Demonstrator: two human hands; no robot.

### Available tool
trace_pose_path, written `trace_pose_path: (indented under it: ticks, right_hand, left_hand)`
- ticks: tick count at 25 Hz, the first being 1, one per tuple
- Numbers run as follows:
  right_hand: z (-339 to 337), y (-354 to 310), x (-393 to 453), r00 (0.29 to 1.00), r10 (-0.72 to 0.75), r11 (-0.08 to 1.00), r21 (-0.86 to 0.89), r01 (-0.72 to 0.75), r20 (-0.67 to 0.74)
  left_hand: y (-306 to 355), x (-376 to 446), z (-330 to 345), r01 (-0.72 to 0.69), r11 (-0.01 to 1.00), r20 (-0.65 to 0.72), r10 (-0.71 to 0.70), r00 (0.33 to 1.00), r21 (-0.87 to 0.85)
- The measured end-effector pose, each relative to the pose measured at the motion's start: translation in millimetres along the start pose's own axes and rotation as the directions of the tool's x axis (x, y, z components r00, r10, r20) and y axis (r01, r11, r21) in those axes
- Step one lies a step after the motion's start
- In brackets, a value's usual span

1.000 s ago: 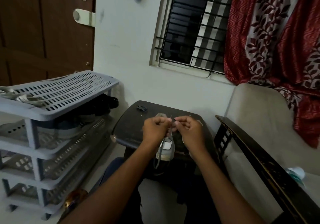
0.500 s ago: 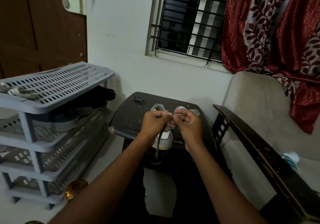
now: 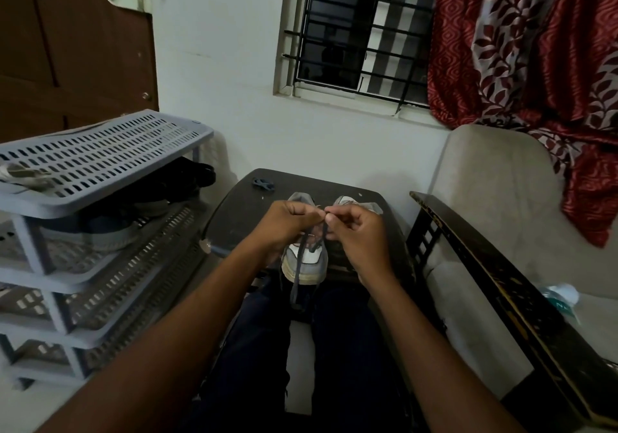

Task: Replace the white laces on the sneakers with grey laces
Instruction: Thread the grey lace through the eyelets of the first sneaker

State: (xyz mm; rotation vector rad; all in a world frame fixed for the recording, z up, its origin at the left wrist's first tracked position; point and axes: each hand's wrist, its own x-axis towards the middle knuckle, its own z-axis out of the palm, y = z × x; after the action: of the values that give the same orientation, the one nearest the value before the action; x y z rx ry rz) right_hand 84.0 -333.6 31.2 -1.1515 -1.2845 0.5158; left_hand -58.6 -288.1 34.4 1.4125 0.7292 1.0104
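Observation:
Two white and grey sneakers stand side by side on a small dark table [image 3: 240, 218], toes toward me. The left sneaker [image 3: 306, 263] shows its toe cap; the right sneaker [image 3: 356, 203] is mostly hidden behind my right hand. My left hand [image 3: 287, 223] and my right hand [image 3: 359, 232] meet above the left sneaker, each pinching a strand of the grey lace [image 3: 297, 277]. One end of that lace hangs down over the toe and past the table's front edge. A small dark lace bundle [image 3: 263, 184] lies at the table's far left.
A grey plastic shoe rack [image 3: 100, 161] with shoes on its shelves stands at the left. A beige sofa [image 3: 495, 205] with a dark wooden armrest [image 3: 501, 285] fills the right. The wall, barred window and red curtain are behind the table. My legs are under the table's front.
My hands stay together above the left sneaker. The camera has tilted downward, so the scene sits lower. The lace end now hangs straighter over the toe.

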Motion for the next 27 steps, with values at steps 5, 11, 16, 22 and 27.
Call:
trace_pose_path:
  ticks: [5,11,16,22,27]
  right_hand:
    - [-3.8,6.8,8.2,0.999,0.02,0.998,0.057,-0.018,-0.036]
    - [-10.8,16.7,23.0,1.0,0.013,0.998,0.064,-0.014,0.011]
    - [-12.6,13.1,47.3,0.99,-0.1,0.984,-0.139,0.114,0.099]
    - [-0.7,50.6,64.1,0.999,-0.044,0.997,-0.071,0.042,-0.028]
    - [21.9,156.8,34.3,0.949,0.24,0.83,-0.55,-0.091,0.205]
  left_hand:
    - [-7.5,16.2,5.6,-0.005,0.999,0.037,0.007,0.999,-0.041]
    - [-10.2,32.5,-0.1,0.035,0.997,0.095,-0.028,0.995,-0.067]
    - [9.6,46.2,-9.2,-0.014,0.991,0.119,-0.002,0.993,0.136]
    - [35.6,63.7,-9.6,-0.124,0.981,0.106,0.109,0.988,0.152]
    - [42.2,66.0,-3.2,-0.159,0.987,0.104,0.159,0.982,-0.004]
